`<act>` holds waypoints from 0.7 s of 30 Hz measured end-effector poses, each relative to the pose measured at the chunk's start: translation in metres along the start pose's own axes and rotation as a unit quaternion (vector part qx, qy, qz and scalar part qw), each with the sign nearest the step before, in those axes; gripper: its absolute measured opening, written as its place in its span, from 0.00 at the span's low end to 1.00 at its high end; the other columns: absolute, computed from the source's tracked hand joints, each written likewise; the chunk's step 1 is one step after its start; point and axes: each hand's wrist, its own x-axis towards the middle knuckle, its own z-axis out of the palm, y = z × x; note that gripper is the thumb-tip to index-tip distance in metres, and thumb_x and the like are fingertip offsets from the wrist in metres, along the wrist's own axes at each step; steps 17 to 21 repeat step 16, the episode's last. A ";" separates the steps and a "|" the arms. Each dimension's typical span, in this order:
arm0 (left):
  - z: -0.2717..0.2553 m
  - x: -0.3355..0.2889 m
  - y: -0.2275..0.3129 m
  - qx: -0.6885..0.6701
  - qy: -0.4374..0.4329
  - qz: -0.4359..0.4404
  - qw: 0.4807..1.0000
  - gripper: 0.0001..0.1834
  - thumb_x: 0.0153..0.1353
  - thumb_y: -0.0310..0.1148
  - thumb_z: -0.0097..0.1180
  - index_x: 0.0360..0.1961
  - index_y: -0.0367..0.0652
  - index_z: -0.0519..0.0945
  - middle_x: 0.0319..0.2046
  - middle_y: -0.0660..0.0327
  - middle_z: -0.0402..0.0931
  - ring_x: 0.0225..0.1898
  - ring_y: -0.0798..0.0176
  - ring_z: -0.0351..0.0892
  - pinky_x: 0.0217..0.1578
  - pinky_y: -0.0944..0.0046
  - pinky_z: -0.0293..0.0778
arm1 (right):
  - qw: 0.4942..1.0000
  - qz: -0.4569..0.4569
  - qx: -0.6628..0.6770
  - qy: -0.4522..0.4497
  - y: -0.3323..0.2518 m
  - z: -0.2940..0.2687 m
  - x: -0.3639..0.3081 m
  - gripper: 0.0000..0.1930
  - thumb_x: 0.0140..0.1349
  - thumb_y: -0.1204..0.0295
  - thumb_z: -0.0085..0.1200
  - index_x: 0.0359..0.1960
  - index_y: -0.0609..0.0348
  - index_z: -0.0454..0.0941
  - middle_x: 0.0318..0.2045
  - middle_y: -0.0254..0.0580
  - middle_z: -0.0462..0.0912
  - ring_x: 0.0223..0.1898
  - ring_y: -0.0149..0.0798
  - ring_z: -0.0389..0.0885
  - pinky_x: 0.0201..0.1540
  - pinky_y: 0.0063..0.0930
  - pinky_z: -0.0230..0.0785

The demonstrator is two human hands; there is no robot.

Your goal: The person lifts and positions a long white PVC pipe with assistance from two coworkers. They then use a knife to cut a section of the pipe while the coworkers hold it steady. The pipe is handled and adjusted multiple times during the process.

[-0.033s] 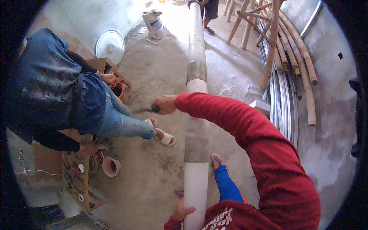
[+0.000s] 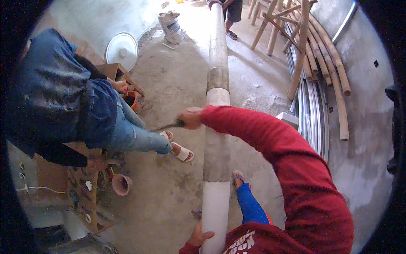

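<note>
A long, thick white pipe [image 2: 216, 201] with grey-brown stained bands runs away from me up the middle of the view. At its near end my left hand [image 2: 200, 233] grips it from the left side, thumb on top; the other fingers are mostly hidden. My right arm, in a red sleeve, crosses over the pipe. Just left of the pipe, my right hand [image 2: 191, 117] is closed round the dark handle of a long thin tool [image 2: 165, 126]. The tool points left, and its kind is blurred. Another person's hands [image 2: 217, 4] are at the pipe's far end.
A co-worker in blue jeans [image 2: 141, 137] is close on the left, near a wooden box [image 2: 117, 72], an orange bucket [image 2: 132, 100] and a pink pot [image 2: 122, 185]. Bamboo poles [image 2: 338, 95], metal lengths [image 2: 312, 122] and a wooden trestle [image 2: 299, 55] line the right wall.
My right hand and the tool have shifted to the right, nearer the pipe. The pipe's stained bands sit slightly lower in view. My left hand keeps its grip.
</note>
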 end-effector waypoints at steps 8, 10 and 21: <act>-0.042 -0.018 0.036 0.070 -0.119 -0.121 0.983 0.42 0.50 0.42 0.69 0.63 0.36 0.64 0.53 0.54 0.74 0.55 0.60 0.73 0.57 0.59 0.67 | 0.997 0.055 0.027 0.044 0.014 0.043 -0.032 0.11 0.52 0.74 0.50 0.38 0.56 0.79 0.33 0.52 0.82 0.39 0.56 0.80 0.40 0.49 0.69; -0.044 -0.027 0.032 0.020 -0.110 -0.106 0.988 0.42 0.51 0.44 0.68 0.63 0.36 0.63 0.53 0.55 0.74 0.55 0.60 0.72 0.57 0.60 0.67 | 0.993 0.089 0.046 0.063 0.002 0.026 -0.029 0.12 0.50 0.75 0.51 0.38 0.57 0.78 0.34 0.53 0.82 0.40 0.57 0.79 0.39 0.49 0.70; -0.023 -0.032 0.007 0.040 -0.081 -0.010 0.996 0.48 0.50 0.43 0.69 0.68 0.36 0.57 0.59 0.55 0.68 0.59 0.58 0.68 0.59 0.59 0.64 | 0.776 0.090 0.260 0.567 -0.011 0.031 -0.131 0.11 0.62 0.75 0.52 0.45 0.64 0.77 0.42 0.49 0.83 0.39 0.45 0.83 0.48 0.38 0.74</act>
